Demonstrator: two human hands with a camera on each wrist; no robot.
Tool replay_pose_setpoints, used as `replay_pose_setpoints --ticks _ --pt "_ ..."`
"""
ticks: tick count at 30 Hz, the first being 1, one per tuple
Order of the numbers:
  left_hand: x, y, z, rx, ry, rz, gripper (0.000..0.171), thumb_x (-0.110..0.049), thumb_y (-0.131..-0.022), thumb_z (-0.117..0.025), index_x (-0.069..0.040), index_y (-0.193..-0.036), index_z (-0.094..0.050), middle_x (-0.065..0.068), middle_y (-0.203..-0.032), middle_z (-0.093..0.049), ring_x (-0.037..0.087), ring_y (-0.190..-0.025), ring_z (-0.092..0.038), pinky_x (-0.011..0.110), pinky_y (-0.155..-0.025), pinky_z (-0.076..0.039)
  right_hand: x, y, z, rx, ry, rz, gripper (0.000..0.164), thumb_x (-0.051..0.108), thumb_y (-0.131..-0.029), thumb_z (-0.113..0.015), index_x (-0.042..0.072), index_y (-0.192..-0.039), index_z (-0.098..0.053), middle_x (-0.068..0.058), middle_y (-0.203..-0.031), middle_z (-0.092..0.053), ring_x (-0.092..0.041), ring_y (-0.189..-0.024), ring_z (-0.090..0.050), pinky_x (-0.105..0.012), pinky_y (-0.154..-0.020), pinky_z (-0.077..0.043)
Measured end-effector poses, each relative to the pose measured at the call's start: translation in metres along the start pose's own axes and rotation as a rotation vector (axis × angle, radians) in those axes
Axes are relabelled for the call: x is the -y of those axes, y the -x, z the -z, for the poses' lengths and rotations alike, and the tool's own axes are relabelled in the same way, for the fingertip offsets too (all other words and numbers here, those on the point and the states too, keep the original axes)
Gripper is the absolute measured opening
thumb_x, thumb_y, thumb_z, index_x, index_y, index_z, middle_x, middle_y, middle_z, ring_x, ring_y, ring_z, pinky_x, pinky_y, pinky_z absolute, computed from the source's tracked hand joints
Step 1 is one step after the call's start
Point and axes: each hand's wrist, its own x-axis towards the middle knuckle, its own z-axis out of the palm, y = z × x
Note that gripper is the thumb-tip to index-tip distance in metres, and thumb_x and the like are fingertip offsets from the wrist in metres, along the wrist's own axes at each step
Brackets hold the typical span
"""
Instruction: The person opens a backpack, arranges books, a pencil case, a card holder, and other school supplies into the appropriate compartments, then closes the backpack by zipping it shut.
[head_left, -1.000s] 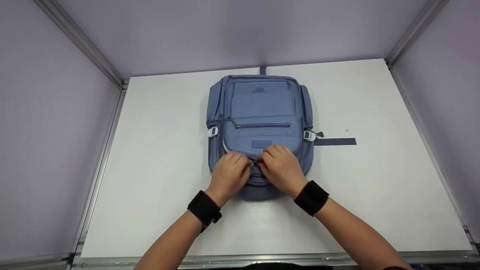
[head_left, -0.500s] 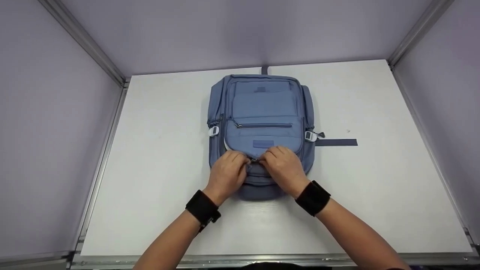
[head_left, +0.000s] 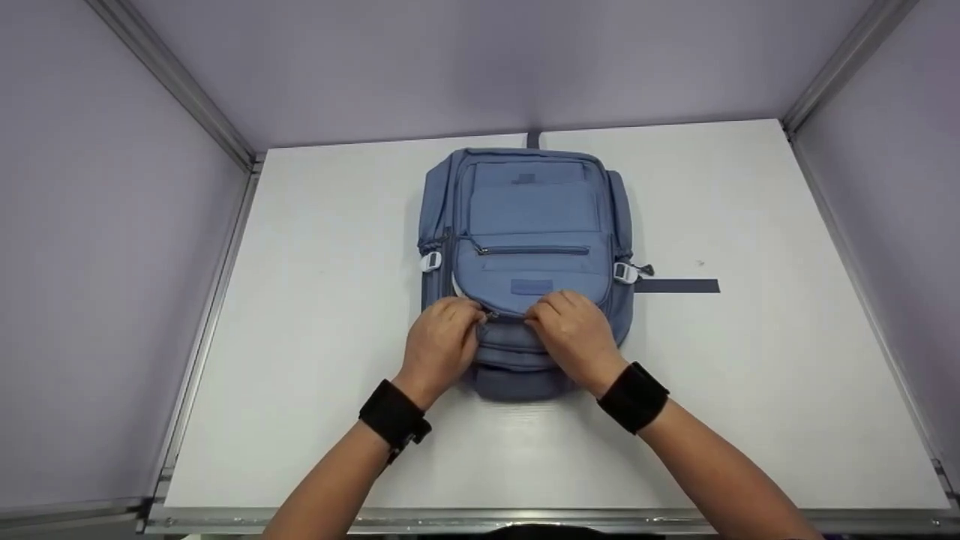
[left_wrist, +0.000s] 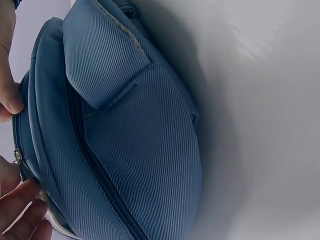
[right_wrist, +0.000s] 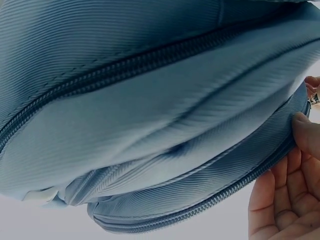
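Note:
A blue backpack (head_left: 532, 214) lies front side up, its bottom end toward the person. At the lower curve of its front pocket, my left hand (head_left: 441, 341) pinches the zipper pull. The metal zipper slider (left_wrist: 18, 156) shows beside those fingers in the left wrist view, with pale lining visible past it. A short way to the right, my right hand (head_left: 576, 334) grips the pocket's zippered edge between thumb and fingers. The right wrist view shows its thumb (right_wrist: 306, 131) on top of that edge, with the zipper teeth (right_wrist: 210, 202) running away from it.
The backpack rests on a white table (head_left: 330, 315) with grey walls on three sides. A dark strap (head_left: 679, 286) sticks out to the right, and white buckles (head_left: 624, 272) sit at both sides. Another zipper (head_left: 536, 250) crosses the front above the hands.
My left hand has moved left along the pocket's edge with the zipper slider, widening the gap between the hands. The right hand keeps its grip in nearly the same place.

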Motion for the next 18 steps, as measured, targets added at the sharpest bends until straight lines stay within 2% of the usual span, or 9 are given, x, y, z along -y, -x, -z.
replay_pose_setpoints --ticks 6,14,18 --pt "0.0034 0.0028 0.0022 -0.010 -0.008 -0.002 0.007 -0.003 -0.095 -0.064 -0.009 -0.096 -0.069 0.007 -0.106 -0.073 0.027 -0.103 -0.067 0.037 -0.092 -0.054 -0.0003 0.0023 0.0031 -0.003 -0.002 -0.002 0.007 0.008 -0.092 -0.077 0.005 -0.092 -0.071 -0.007 -0.088 -0.069 -0.026 -0.081 -0.064 -0.040 -0.073 -0.054" --pt "0.0057 0.0000 0.0029 0.029 -0.054 -0.008 0.011 -0.001 -0.093 -0.061 -0.010 -0.094 -0.067 0.003 -0.096 -0.071 0.026 -0.089 -0.063 0.037 -0.079 -0.052 -0.0018 0.0053 0.0044 -0.027 -0.006 -0.001 0.009 0.006 -0.089 -0.079 0.005 -0.091 -0.071 -0.007 -0.088 -0.069 -0.026 -0.079 -0.064 -0.040 -0.071 -0.054" --pt "0.0068 0.0001 0.0035 0.043 -0.049 -0.006 0.011 -0.001 -0.093 -0.059 -0.009 -0.095 -0.066 0.004 -0.097 -0.069 0.025 -0.090 -0.063 0.037 -0.078 -0.052 -0.0027 0.0063 0.0040 -0.033 -0.015 -0.005 0.010 0.005 -0.088 -0.080 0.006 -0.092 -0.071 -0.006 -0.088 -0.069 -0.026 -0.080 -0.064 -0.040 -0.072 -0.054"
